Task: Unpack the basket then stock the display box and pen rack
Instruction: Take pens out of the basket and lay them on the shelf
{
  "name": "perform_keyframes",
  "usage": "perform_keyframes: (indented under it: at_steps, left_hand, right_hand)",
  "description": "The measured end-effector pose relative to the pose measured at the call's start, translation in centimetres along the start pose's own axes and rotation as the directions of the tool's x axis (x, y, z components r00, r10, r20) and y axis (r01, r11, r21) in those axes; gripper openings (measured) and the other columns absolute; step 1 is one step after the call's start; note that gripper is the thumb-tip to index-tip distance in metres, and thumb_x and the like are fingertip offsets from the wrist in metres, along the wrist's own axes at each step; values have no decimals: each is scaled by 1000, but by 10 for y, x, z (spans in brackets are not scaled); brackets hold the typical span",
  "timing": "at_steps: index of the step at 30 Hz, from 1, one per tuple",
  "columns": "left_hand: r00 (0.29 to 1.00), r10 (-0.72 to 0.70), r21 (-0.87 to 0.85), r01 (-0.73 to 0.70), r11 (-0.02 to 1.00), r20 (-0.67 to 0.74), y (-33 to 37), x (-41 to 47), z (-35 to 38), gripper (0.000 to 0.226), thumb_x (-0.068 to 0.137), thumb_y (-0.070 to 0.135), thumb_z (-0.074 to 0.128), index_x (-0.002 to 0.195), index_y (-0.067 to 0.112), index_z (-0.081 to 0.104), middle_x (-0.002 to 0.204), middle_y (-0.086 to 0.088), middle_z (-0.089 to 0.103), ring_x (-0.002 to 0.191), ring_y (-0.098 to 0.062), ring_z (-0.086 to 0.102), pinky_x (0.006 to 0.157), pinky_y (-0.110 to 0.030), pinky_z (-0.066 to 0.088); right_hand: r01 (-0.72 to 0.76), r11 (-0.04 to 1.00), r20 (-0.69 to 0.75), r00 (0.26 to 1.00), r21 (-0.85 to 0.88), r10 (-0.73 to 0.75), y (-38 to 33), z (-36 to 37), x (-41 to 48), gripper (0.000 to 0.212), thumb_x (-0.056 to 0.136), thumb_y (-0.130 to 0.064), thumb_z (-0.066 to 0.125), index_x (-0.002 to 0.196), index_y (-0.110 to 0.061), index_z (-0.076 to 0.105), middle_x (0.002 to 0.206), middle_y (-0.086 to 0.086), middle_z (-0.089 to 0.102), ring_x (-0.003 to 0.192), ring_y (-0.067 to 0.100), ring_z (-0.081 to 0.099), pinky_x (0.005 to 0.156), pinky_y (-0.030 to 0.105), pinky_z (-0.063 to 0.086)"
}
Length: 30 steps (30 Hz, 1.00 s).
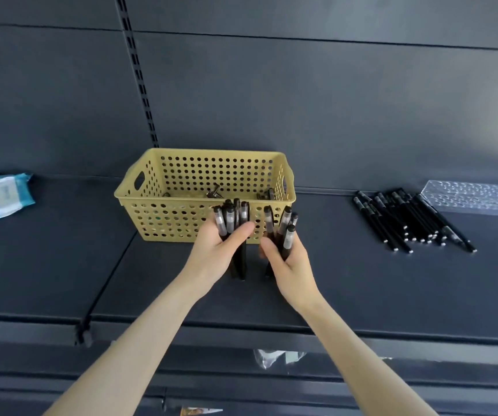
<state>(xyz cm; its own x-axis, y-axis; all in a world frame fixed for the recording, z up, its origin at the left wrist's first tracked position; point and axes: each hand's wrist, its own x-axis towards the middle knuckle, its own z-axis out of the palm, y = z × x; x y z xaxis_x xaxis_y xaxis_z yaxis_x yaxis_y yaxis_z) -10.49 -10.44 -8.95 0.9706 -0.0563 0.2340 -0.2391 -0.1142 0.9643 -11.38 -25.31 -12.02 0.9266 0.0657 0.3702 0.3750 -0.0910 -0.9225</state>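
On the dark shelf (61,250), blue-and-white packets (4,193) lie at the left edge. A pile of black pens (406,217) lies toward the right edge, just in front of a clear rack (476,196) at the back. The yellow basket (166,217) sits mid-shelf near the back wall, with a few pens (213,192) inside. In front of it, two bundles stand near upright, capped ends up. The left hand (217,250) grips one bundle (229,217) and the right hand (289,265) grips the other (285,223), fingers curled round them, the hands close together.

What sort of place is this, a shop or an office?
Probably a shop being stocked: a dark metal shelf with a slotted upright behind, loose pens laid out, and blue packets.
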Motion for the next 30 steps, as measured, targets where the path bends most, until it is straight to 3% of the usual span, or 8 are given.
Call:
perform_keyframes:
  at_steps: [5,7,11,14,16,23,27,30]
  left_hand:
    - [974,-81,-219,129,967,213,5,12,-5,20,82,21,63,98,29,74,107,2,71,109,-13,63,99,-32,43]
    - [962,-55,-246,123,961,268,5,15,-7,26,85,17,61,106,26,72,118,1,68,118,-14,58,105,-35,39]
    - [950,-30,-244,110,964,310,2,14,-12,27,85,15,62,105,31,72,115,4,69,115,-12,60,96,-24,46]
    - [955,-45,-206,109,973,292,0,14,-16,25,83,16,65,99,33,72,109,6,71,107,-9,63,86,-16,47]
    - [962,-51,-196,106,975,269,-4,14,-17,24,81,17,66,100,31,71,107,5,71,106,-10,63,85,-16,48]
    - [967,-105,-277,170,946,234,-8,10,-11,59,76,25,68,128,2,51,124,-13,63,118,-25,57,108,-47,38]
    - [956,-88,-287,171,943,280,0,7,-11,50,76,27,71,118,4,59,116,-13,67,112,-27,61,101,-43,45]
    - [947,-97,-315,197,928,307,7,7,-5,45,70,28,74,110,8,63,109,-13,70,105,-29,65,85,-37,54]
  right_hand:
    - [-25,997,145,989,-67,35,2,0,6,33,97,-17,47,130,-15,48,116,-16,59,111,6,55,96,21,43]
    - [-50,996,208,976,-68,64,1,0,8,30,98,-18,46,128,-19,49,111,-23,59,107,-1,55,93,18,43]
    - [-130,990,290,946,-63,143,-3,0,9,24,97,-21,48,119,-29,52,106,-28,62,105,-9,55,85,6,40]
    - [-202,975,360,906,-95,223,-8,1,12,14,96,-23,50,105,-34,53,95,-23,64,88,-14,57,76,4,41]
    - [-234,966,411,875,-106,257,-8,2,13,11,95,-26,51,103,-33,53,89,-28,64,84,-14,57,75,5,42]
    - [-382,922,551,757,-64,352,-7,4,19,33,93,-36,53,122,-44,41,126,-26,49,120,-10,45,102,18,34]
    - [-489,872,605,701,24,377,-9,0,18,47,88,-41,55,132,-30,42,126,-18,56,120,3,51,103,27,39]
    - [-529,841,671,665,112,328,-19,-6,15,26,96,-27,48,120,-21,50,102,-7,70,98,17,66,82,27,52]
